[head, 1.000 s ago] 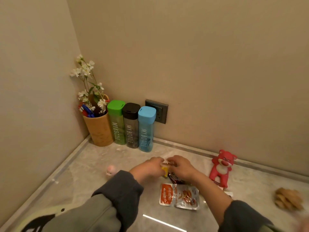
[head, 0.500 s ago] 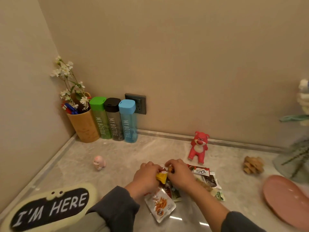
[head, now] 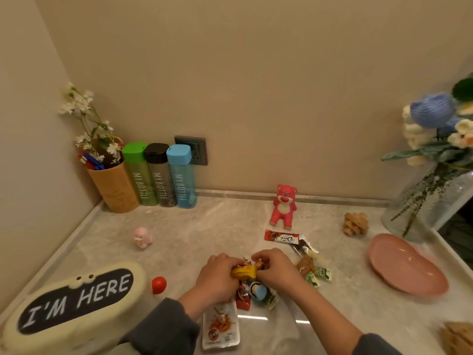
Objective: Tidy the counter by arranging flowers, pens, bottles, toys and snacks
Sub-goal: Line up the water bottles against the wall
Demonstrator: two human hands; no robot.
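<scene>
My left hand and my right hand meet over a heap of snack packets near the counter's front, both pinching a yellow snack packet. Under them lie a white-orange packet, a small red packet and a blue-faced packet. A red chocolate bar and green candies lie to the right. A red bear toy sits by the back wall, a pink toy to the left. Green, black and blue bottles stand beside a pen cup with white flowers.
A cream "I'M HERE" box sits front left with a red ball beside it. A pink plate, a wooden puzzle and a glass vase of knitted flowers stand right. A wall socket is behind the bottles.
The view has swung right and pulled back, bringing the vase, plate and red ball into sight. Both hands stay together on the yellow packet above the snack heap.
</scene>
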